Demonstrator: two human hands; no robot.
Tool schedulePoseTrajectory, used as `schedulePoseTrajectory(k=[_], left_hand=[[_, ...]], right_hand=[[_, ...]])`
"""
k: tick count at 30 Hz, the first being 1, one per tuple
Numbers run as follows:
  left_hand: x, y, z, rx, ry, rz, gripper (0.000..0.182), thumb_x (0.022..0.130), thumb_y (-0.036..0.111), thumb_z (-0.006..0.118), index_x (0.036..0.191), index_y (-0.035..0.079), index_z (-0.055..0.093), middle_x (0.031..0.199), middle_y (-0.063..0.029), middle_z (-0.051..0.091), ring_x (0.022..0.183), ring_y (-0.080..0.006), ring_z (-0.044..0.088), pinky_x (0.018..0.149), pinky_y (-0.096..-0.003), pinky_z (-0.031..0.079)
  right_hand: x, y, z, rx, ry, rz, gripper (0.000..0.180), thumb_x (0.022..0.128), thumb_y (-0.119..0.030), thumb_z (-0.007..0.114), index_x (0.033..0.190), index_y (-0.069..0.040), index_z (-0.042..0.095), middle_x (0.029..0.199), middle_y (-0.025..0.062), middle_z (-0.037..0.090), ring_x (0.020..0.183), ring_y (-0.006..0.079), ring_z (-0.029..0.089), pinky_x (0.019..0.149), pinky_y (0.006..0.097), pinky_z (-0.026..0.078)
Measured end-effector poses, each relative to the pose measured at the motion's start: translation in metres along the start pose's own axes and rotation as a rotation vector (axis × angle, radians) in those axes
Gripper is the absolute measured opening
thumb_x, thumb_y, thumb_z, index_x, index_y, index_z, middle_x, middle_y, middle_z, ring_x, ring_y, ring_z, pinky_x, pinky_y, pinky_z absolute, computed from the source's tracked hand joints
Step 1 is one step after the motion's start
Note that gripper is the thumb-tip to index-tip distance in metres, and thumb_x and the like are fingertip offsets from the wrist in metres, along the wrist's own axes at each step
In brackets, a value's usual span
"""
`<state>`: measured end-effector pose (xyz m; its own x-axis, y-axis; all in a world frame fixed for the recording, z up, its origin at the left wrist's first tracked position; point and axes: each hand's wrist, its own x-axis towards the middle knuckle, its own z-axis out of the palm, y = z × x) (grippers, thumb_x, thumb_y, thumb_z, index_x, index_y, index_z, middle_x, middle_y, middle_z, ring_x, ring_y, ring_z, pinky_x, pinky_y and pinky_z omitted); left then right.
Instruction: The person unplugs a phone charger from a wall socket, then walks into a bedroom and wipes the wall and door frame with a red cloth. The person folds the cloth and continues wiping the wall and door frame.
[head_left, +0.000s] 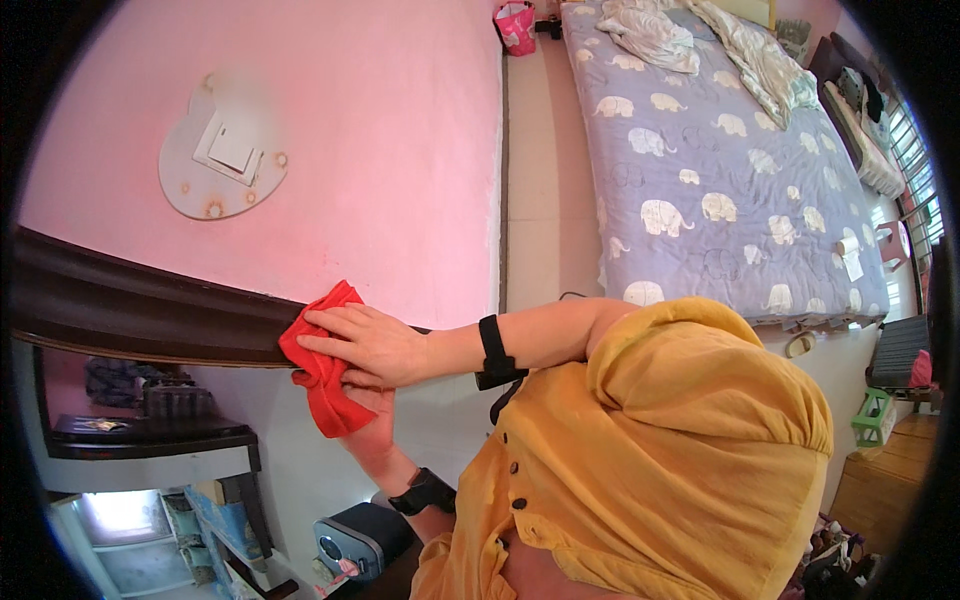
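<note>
My right hand (371, 346), back up and fingers spread, presses a red cloth (334, 420) against a dark brown wooden door frame (165, 307). Below it, my left hand (373, 420) touches the hanging part of the same cloth; its fingers are mostly hidden behind the cloth and the right hand, so its grip is unclear. Both forearms wear black bands, and the sleeves are yellow. Beside the frame, a white switch plate (231, 150) sits on a pale rounded backing on the pink wall (390, 150).
A bed with an elephant-print cover (697, 172) stands at upper right, with a pink bag (517, 28) near the wall. A dark bin-like appliance (364, 536) is at lower centre. Beyond the frame are a dark-topped counter (150, 439) and shelving. A green stool (872, 418) stands at right.
</note>
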<state>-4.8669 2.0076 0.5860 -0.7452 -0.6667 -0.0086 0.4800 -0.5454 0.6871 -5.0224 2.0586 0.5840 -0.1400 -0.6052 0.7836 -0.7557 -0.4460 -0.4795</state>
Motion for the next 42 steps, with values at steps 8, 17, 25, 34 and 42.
schedulePoseTrajectory(k=[8, 17, 25, 34, 42], left_hand=[[-0.008, -0.001, 0.034, 0.217, 0.007, 0.130, 0.069, 0.101, 0.028, 0.062, 0.159, 0.016, 0.028, 0.162, -0.0051, 0.033, 0.146, -0.0269, 0.038, 0.114, -0.0507, 0.039], [0.002, -0.002, 0.019, 0.401, -0.048, 0.218, 0.052, 0.101, 0.028, 0.060, 0.146, 0.004, 0.047, 0.149, -0.0081, 0.050, 0.140, -0.0248, 0.045, 0.114, -0.0437, 0.040], [-0.002, -0.008, 0.009, 0.209, 0.062, 0.159, 0.058, 0.107, 0.022, 0.049, 0.159, 0.004, 0.027, 0.161, -0.0092, 0.034, 0.145, -0.0270, 0.039, 0.118, -0.0454, 0.035], [-0.021, 0.019, 0.011, 0.722, 0.198, 0.641, 0.049, 0.108, 0.027, 0.040, 0.149, 0.002, 0.042, 0.152, -0.0202, 0.042, 0.136, -0.0340, 0.049, 0.115, -0.0483, 0.039], [0.010, 0.026, 0.048, 0.967, 0.458, 0.940, 0.042, 0.102, 0.026, 0.056, 0.128, -0.008, 0.050, 0.128, -0.0217, 0.053, 0.124, -0.0312, 0.056, 0.099, -0.0426, 0.051]], right_hand=[[0.017, -0.012, -0.015, 0.062, 0.104, 0.002, 0.065, 0.078, -0.019, 0.076, 0.137, -0.007, 0.052, 0.141, 0.0214, 0.048, 0.123, 0.0396, 0.052, 0.105, 0.0484, 0.044], [-0.019, -0.023, -0.041, 0.019, -0.125, -0.048, 0.037, 0.084, -0.026, 0.070, 0.116, -0.009, 0.061, 0.113, 0.0102, 0.057, 0.105, 0.0301, 0.056, 0.085, 0.0413, 0.045], [0.003, -0.022, 0.001, 0.100, 0.131, 0.102, 0.081, 0.075, -0.030, 0.082, 0.142, 0.000, 0.046, 0.138, 0.0242, 0.046, 0.128, 0.0421, 0.048, 0.108, 0.0499, 0.040], [0.037, -0.035, 0.008, 0.128, 0.269, -0.024, 0.084, 0.077, -0.035, 0.082, 0.143, 0.000, 0.045, 0.152, 0.0294, 0.035, 0.140, 0.0458, 0.036, 0.115, 0.0554, 0.031], [0.057, -0.035, 0.006, -0.047, 0.269, 0.008, 0.077, 0.077, -0.042, 0.079, 0.145, -0.018, 0.050, 0.159, 0.0294, 0.028, 0.146, 0.0470, 0.029, 0.115, 0.0621, 0.026]])
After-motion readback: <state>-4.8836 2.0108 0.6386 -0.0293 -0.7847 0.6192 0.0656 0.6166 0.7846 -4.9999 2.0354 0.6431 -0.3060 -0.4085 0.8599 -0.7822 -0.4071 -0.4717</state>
